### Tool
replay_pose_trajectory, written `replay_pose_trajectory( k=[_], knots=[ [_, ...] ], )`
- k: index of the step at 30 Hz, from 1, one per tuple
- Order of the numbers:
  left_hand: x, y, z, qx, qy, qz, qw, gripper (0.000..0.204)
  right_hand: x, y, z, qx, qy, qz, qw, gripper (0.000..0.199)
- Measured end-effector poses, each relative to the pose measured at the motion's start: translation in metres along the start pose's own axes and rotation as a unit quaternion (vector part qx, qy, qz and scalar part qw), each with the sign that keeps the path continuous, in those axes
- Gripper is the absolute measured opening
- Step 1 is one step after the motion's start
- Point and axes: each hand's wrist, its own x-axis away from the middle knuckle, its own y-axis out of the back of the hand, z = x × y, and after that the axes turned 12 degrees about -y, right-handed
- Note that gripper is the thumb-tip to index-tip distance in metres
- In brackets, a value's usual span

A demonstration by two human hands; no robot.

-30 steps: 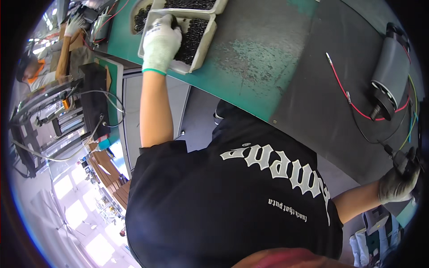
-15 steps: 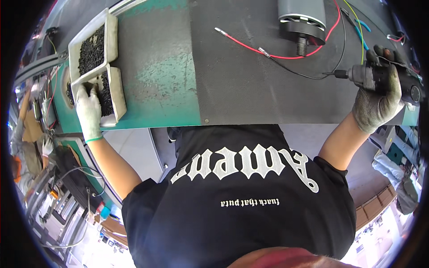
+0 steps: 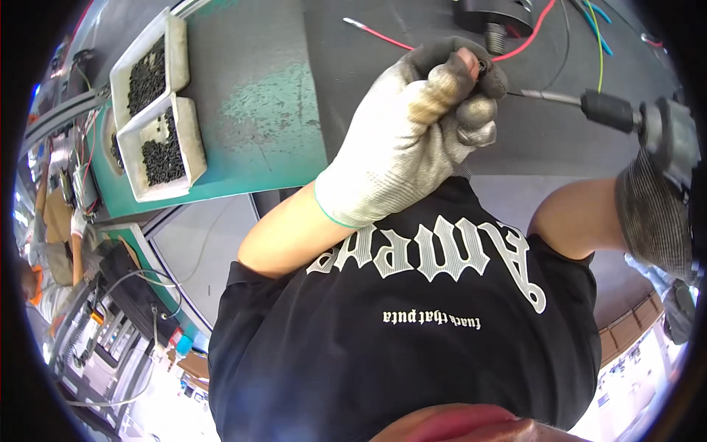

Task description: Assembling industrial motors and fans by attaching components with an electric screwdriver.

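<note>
My left hand (image 3: 420, 140), in a white glove with darkened fingertips, is raised over the bench with fingers pinched. Between thumb and fingertips shows a small black screw (image 3: 482, 68), mostly covered by the glove. My right hand (image 3: 654, 210), gloved in grey, grips a power screwdriver (image 3: 670, 136) at the right edge; part of hand and tool is cut off there. The long bit (image 3: 549, 96) points left, its tip close to my left fingertips. Behind lies a motor (image 3: 508, 13) with a threaded shaft, partly out of view.
Two white bins (image 3: 193, 136) of small black screws stand at the left on the green bench top (image 3: 272, 132). A red wire (image 3: 541, 22), a yellow-green wire (image 3: 598, 51) and blue-handled pliers (image 3: 607, 46) lie near the motor. Another person's gloved hand (image 3: 78, 222) shows at far left.
My left hand has come out of the near bin and moved right, to the bit's tip, with a screw pinched. My right hand has drawn the screwdriver nearer to me.
</note>
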Motion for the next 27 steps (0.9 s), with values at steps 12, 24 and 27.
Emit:
replay_pose_trajectory(
  k=[12, 24, 27],
  knots=[
    [-0.001, -0.027, 0.012, -0.256, -0.034, -0.097, 0.961, 0.025, -0.006, -0.002, -0.021, 0.126, 0.099, -0.051, 0.986, 0.033],
    [-0.004, -0.005, 0.028, -0.107, 0.075, -0.090, 0.987, 0.025, -0.013, -0.014, -0.029, 0.247, 0.180, -0.063, 0.950, 0.032],
    [-0.015, -0.012, 0.027, -0.040, 0.208, -0.128, 0.969, 0.031, -0.029, -0.006, -0.036, 0.281, 0.204, -0.065, 0.935, 0.032]
  ],
)
